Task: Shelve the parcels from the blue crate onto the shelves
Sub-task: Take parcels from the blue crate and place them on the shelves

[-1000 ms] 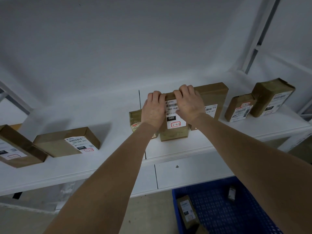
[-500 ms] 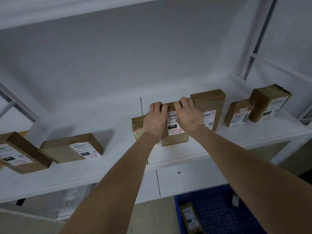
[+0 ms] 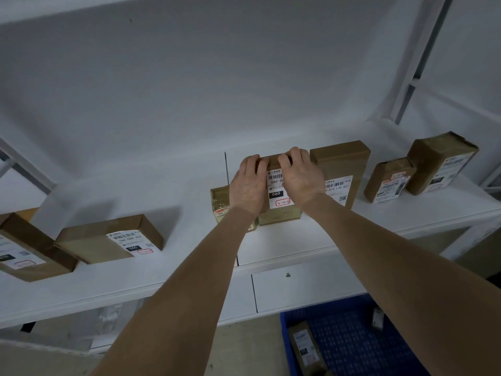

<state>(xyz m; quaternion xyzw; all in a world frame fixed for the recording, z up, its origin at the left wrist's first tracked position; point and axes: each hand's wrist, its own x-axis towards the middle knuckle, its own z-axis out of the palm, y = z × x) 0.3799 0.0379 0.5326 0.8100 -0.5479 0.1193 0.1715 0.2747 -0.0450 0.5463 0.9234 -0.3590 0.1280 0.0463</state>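
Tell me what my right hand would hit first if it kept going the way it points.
Likely the white back wall; the right hand grips the parcel and nothing shows behind it, but depth is unclear.

We get hands and forearms only. Left hand (image 3: 248, 185), right hand (image 3: 299, 177): bare, we see backs and knuckles only. Left forearm (image 3: 189, 280), right forearm (image 3: 393, 267): bare from wrist to frame edge, slim, smooth outline. Light dim; we can't resolve nails or fine marks.
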